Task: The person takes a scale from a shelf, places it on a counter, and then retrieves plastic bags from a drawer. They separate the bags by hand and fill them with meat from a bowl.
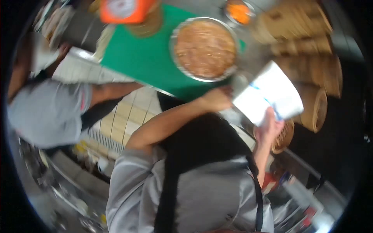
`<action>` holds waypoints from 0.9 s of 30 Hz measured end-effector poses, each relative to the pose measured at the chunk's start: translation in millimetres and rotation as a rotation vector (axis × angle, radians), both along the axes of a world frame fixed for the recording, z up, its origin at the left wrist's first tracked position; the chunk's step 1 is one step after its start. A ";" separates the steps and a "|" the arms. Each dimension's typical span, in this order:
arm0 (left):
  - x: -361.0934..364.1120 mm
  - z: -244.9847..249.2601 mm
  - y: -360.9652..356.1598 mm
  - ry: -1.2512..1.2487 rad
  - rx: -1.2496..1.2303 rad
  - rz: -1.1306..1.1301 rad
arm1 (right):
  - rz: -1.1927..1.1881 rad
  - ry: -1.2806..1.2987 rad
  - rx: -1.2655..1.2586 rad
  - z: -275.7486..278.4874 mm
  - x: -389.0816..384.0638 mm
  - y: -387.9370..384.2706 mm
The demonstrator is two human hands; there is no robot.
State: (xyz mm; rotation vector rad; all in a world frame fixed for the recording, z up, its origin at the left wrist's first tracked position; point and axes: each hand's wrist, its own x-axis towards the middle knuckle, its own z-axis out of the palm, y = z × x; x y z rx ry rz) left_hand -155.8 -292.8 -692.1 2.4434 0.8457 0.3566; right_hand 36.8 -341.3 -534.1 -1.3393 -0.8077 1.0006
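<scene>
My right hand grips the lower edge of a white, slightly tapered thing with a blue line across it; blur hides whether it is a tub or a paper stack. My left hand is closed at the left corner of this white thing, fingers curled and partly hidden. Whether it touches the white thing, I cannot make out. Beyond my left hand a round metal bowl full of a pinkish-brown, minced-looking mixture rests on a green board.
Bamboo steamer baskets are stacked along the right. An orange scale stands at the board's far left, and a small bowl of orange pieces at the back. On the left, another person in a grey shirt reaches toward the counter edge.
</scene>
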 end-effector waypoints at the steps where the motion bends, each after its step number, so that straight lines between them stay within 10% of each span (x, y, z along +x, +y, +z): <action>1: -8.2 12.6 2.6 0.077 0.081 -0.071 | 0.015 0.032 0.056 2.3 -2.9 -0.1; 22: -22.9 31.8 5.5 -0.016 0.180 -0.074 | 0.130 -0.258 -0.212 -4.3 22.9 -52.4; 27: -88.4 28.9 -36.7 -0.443 -0.892 0.503 | 0.184 -0.180 -0.240 -22.8 11.5 -45.4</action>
